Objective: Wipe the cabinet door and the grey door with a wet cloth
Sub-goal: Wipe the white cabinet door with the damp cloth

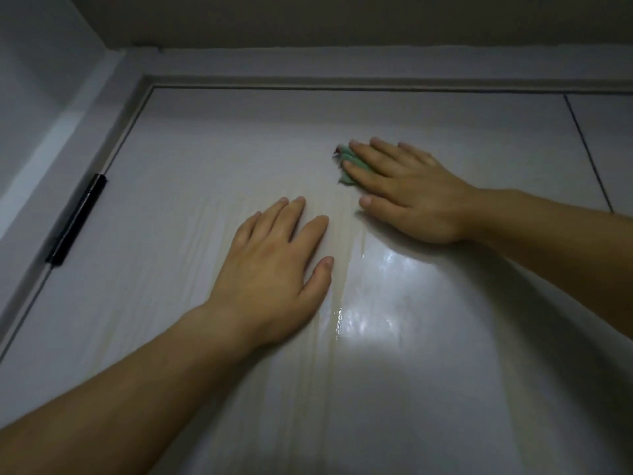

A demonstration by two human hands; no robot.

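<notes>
Surface: a pale grey door (445, 125) fills the view, set in a frame (85, 132) with a black hinge (77, 219) on its left edge. By its colour and frame I judge it to be the grey door, not the cabinet one.
Done so far: a glossy wet patch (373, 303) lies below the right hand, and faint streaks (342, 255) run down between the two hands, so the middle of the door appears wiped.
Left to do: the top band under the frame and the strip beside the hinge look dry. The cabinet door is not in view, so its state cannot be told.
Cloth: a green cloth (351, 162) lies flat against the door, upper right of centre.
Right hand: the right hand (414, 193) presses the cloth, fingers (368, 154) straight and spread. The cloth peeks out between and past them.
Left hand: the left hand (270, 269) rests flat on the bare door, fingers straight and nearly together, near the cloth but apart from it.
</notes>
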